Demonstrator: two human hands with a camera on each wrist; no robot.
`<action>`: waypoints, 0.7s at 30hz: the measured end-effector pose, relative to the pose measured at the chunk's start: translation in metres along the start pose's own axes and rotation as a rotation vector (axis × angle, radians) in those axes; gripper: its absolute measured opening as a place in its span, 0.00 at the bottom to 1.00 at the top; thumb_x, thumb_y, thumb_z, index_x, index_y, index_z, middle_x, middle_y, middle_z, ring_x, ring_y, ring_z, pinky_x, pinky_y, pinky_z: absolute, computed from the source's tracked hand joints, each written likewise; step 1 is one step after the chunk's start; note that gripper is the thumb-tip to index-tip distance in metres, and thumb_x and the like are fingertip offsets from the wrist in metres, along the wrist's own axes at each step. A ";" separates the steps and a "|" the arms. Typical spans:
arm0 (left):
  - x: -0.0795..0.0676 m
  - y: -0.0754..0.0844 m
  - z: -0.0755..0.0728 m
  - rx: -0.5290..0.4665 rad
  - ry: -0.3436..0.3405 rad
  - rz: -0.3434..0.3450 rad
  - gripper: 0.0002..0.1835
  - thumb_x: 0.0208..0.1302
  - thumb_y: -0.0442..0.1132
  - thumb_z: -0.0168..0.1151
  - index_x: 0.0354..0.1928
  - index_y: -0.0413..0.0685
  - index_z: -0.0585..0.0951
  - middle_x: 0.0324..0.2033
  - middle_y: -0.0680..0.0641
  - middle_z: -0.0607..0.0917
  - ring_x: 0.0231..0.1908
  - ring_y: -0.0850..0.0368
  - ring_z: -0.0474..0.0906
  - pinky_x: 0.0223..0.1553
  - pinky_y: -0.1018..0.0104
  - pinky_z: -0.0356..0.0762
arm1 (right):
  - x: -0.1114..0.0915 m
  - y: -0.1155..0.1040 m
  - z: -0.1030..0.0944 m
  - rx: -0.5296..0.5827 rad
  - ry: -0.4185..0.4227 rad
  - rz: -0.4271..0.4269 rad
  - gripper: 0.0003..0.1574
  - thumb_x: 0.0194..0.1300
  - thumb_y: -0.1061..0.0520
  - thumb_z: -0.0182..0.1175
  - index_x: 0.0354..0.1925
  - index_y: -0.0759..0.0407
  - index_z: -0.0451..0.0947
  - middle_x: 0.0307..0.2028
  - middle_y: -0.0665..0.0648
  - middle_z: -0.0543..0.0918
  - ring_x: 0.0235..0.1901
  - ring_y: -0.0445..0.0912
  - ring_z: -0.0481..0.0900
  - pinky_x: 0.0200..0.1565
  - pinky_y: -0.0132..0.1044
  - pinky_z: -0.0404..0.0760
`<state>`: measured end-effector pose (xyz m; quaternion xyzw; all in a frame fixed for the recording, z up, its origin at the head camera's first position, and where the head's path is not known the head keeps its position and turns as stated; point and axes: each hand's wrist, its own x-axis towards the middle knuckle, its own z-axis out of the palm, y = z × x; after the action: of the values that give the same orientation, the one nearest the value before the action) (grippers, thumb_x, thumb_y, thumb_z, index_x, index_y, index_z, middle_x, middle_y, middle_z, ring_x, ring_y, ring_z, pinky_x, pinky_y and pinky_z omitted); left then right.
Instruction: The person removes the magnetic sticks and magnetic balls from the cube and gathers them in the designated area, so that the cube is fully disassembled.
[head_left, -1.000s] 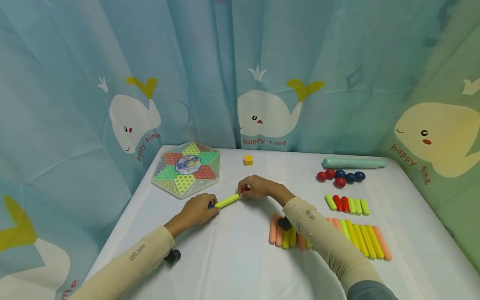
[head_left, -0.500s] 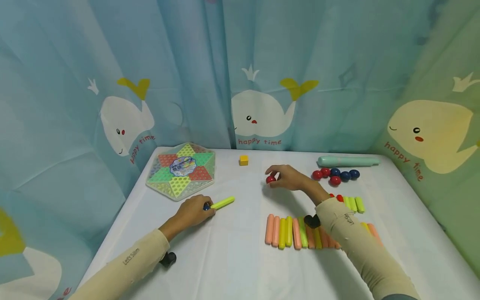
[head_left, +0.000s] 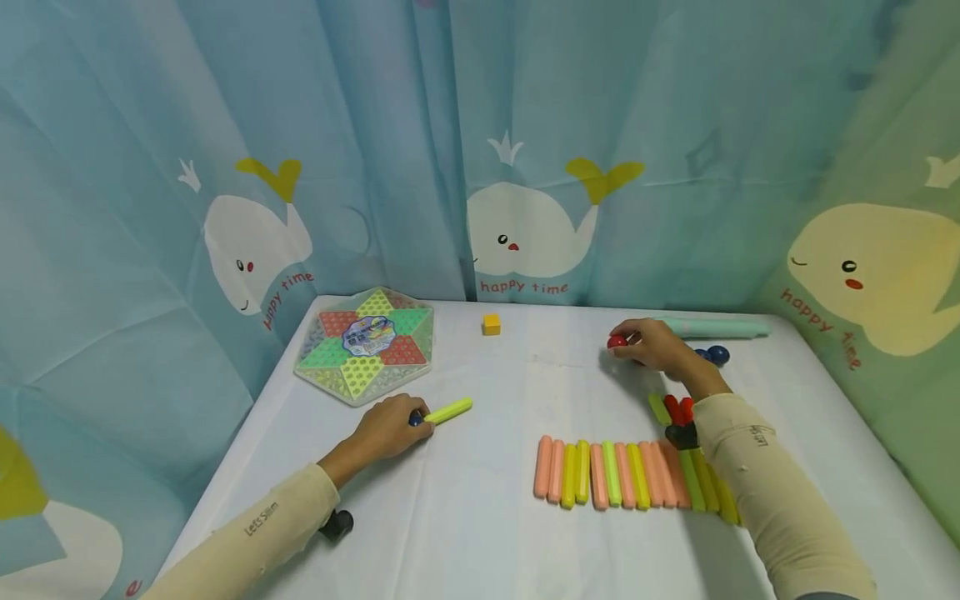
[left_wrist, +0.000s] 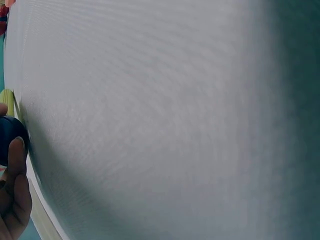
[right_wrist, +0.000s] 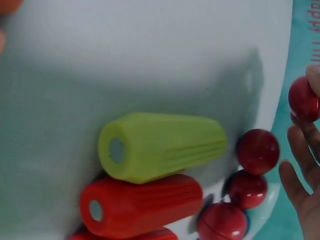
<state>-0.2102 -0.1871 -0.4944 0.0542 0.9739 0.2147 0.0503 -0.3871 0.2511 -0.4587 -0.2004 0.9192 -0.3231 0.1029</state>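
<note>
My left hand (head_left: 388, 429) grips a dark blue ball (head_left: 416, 418) low over the white table, and its fingers curl round the ball in the left wrist view. A yellow-green rod (head_left: 450, 411) extends from the blue ball toward the right, its far end free. At the back right, my right hand (head_left: 658, 346) pinches a glossy red ball (right_wrist: 303, 100) between thumb and fingers. Below that ball in the right wrist view lie several red balls (right_wrist: 257, 151), beside short rods, one yellow-green (right_wrist: 170, 145) and one red (right_wrist: 142, 206), with grey discs in their ends.
A long row of salmon, yellow and green rods (head_left: 583, 472) lies at the front right, partly under my right forearm. Blue balls (head_left: 718, 356) and a pale green cylinder (head_left: 723, 327) are behind the right hand. A star-patterned game board (head_left: 367, 342) and yellow cube (head_left: 491, 324) lie farther back.
My right hand has moved right and back from the yellow-green rod's end to the ball group, carrying the red ball. My left hand keeps its hold on the blue ball.
</note>
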 end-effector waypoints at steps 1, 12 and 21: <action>0.000 0.000 0.000 0.000 -0.001 -0.001 0.11 0.61 0.49 0.69 0.41 0.52 0.87 0.35 0.52 0.84 0.32 0.60 0.75 0.34 0.61 0.75 | 0.000 0.003 0.000 0.006 -0.006 0.002 0.24 0.66 0.57 0.67 0.56 0.69 0.79 0.45 0.67 0.83 0.39 0.52 0.78 0.34 0.35 0.80; 0.000 0.000 0.000 -0.003 -0.005 0.004 0.13 0.61 0.49 0.69 0.42 0.51 0.87 0.36 0.51 0.85 0.33 0.60 0.76 0.35 0.61 0.76 | 0.007 0.022 0.007 -0.158 0.028 -0.022 0.24 0.62 0.53 0.71 0.51 0.66 0.82 0.39 0.61 0.85 0.36 0.49 0.77 0.38 0.38 0.76; 0.000 0.000 0.000 -0.004 -0.001 -0.001 0.12 0.61 0.49 0.70 0.42 0.51 0.87 0.36 0.52 0.85 0.33 0.60 0.76 0.35 0.61 0.75 | 0.010 0.024 0.008 -0.182 0.005 0.002 0.27 0.63 0.52 0.71 0.54 0.66 0.80 0.42 0.63 0.84 0.40 0.53 0.77 0.47 0.49 0.78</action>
<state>-0.2105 -0.1869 -0.4943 0.0539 0.9734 0.2166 0.0508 -0.4004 0.2592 -0.4807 -0.2071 0.9452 -0.2387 0.0826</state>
